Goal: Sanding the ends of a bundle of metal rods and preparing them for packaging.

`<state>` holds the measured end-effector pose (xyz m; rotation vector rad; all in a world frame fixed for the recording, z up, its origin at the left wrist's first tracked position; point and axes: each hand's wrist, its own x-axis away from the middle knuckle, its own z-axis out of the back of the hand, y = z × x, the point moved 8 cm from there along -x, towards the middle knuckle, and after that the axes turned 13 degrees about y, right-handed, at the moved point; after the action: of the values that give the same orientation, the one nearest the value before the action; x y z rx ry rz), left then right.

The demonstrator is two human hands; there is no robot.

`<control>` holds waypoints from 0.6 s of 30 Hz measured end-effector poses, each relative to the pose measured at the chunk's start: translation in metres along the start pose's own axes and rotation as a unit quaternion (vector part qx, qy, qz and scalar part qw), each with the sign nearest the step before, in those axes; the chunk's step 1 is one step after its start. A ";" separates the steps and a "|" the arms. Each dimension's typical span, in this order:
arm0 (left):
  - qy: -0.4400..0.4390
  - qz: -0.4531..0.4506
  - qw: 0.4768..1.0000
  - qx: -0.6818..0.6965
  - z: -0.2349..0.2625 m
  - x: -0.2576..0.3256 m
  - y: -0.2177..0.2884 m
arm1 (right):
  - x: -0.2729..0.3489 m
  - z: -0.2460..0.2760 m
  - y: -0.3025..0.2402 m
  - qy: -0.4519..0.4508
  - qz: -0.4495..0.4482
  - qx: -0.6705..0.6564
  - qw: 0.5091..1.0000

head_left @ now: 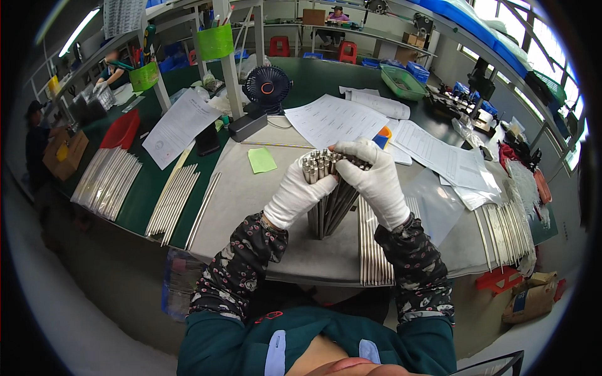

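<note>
I see a bundle of slim metal rods [327, 210] standing nearly upright over the gray mat [291, 254], its lower ends down at the mat's surface and its shiny tops gathered between two white-gloved hands. The left hand [295, 194] grasps the bundle from the left, with the thumb laid across the rods just below their tops. The right hand [378, 178] is curled about the other side, thumb against the rods and fingertips at the far edge of the tops; I cannot tell how firmly either one squeezes.

Just right of the bundle, I find a row of rods [373, 247] lying side by side, partly under the right forearm. A green sticky note [261, 160] lies on the mat, left of and beyond the left hand. Past the hands I make out printed sheets [335, 121] and a dark fan [268, 86]. Farther left, a black phone [208, 140] lies beyond more rods [174, 203], and a red tray [120, 130] sits behind a plastic-wrapped batch [108, 182].
</note>
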<state>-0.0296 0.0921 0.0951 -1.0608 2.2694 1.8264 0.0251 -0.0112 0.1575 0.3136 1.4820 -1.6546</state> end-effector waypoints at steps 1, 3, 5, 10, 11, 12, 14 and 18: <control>-0.006 0.003 1.000 -0.009 0.000 0.000 -0.001 | 0.000 0.000 -0.002 0.007 0.012 -0.003 1.000; -0.001 -0.001 1.000 -0.020 0.001 0.000 -0.001 | 0.001 -0.001 -0.002 0.023 -0.032 -0.053 0.998; 0.003 -0.005 1.000 -0.030 0.001 0.000 -0.003 | 0.002 0.001 0.004 0.039 -0.078 -0.103 0.991; 0.024 -0.010 1.000 0.008 0.002 -0.003 -0.005 | 0.000 0.002 0.000 0.059 -0.054 -0.080 0.994; 0.024 -0.010 1.000 0.008 0.001 -0.003 -0.002 | -0.001 0.002 0.002 0.059 -0.054 -0.079 0.994; 0.018 0.013 1.000 0.017 -0.001 -0.002 -0.003 | -0.003 -0.001 0.000 0.038 -0.012 -0.037 0.999; 0.012 0.035 0.999 0.027 -0.002 -0.001 -0.004 | -0.004 -0.004 -0.005 0.017 0.032 0.005 0.999; 0.012 0.014 1.000 0.026 -0.003 0.001 -0.002 | -0.002 0.000 0.001 0.047 -0.010 -0.023 0.999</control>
<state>-0.0281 0.0892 0.0940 -1.0549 2.3428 1.7643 0.0267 -0.0099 0.1584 0.3562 1.5964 -1.6386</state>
